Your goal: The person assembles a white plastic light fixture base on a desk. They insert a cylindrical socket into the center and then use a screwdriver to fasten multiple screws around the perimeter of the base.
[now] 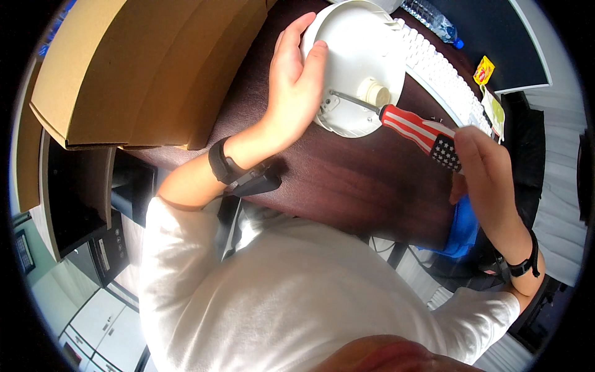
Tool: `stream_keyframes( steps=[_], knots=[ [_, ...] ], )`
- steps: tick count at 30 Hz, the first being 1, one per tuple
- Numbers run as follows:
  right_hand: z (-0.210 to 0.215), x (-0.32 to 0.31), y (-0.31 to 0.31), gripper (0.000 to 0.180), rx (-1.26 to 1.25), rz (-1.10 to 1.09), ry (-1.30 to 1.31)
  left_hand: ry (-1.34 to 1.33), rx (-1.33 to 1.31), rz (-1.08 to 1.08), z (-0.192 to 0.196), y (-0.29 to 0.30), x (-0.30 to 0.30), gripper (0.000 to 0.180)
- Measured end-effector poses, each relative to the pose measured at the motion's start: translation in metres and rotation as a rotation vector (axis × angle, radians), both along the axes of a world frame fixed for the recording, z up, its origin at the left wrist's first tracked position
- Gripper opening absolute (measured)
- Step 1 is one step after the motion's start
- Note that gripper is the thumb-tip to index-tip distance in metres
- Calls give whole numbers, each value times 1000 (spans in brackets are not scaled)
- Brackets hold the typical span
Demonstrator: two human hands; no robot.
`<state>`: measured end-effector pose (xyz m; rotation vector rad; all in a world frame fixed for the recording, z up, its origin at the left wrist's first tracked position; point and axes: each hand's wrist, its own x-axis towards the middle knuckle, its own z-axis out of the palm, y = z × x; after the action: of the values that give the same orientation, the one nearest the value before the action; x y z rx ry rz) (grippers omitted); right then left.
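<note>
While a white round plastic housing (362, 46) is steadied at its left rim by the left hand (296, 80), a screwdriver (403, 124) is gripped by its handle in the right hand (486, 164). The left hand is curled around the edge of the housing, with the thumb laid over the rim and the fingers set along its outer side. The right hand is closed about the end of the handle, which is patterned in red and white stripes and in white stars on black. The metal shaft is directed leftward into the open housing, just beside a cream-coloured cylindrical fitting (378, 94), and its tip is brought to the lower left part of the interior, near small metal fittings; whether a screw head is engaged cannot be told.

The housing is held above or on the dark reddish-brown surface (347, 186); which of the two cannot be made out. Just to its right a white keyboard (434, 74) is placed, and beyond that a clear plastic bottle (434, 22) with a blue cap and a yellow packet (484, 70) are seen. To the left, a large cardboard box (149, 68) is stood.
</note>
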<state>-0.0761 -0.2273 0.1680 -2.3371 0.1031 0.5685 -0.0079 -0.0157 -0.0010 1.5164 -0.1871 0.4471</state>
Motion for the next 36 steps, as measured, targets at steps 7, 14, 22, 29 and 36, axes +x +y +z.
stream_keyframes(
  steps=[7, 14, 22, 29, 36],
  knots=[
    [-14, -17, -5, 56, -162, 467, -396, -13, -16, -31, 2, -2, 0, 38],
    [4, -5, 6, 23, -329, 409, -297, -15, 16, -12, 0, 0, 0, 38],
    [-2, -12, 10, 44, -275, 389, -468, 11, 24, -16, 2, 0, -3, 37],
    [-2, -5, 12, 26, -489, 543, -538, -8, 82, 18, 3, -1, -5, 36],
    [1, 6, 7, 16, -128, 108, -136, 8, 74, 18, 2, -1, -4, 37]
  ],
)
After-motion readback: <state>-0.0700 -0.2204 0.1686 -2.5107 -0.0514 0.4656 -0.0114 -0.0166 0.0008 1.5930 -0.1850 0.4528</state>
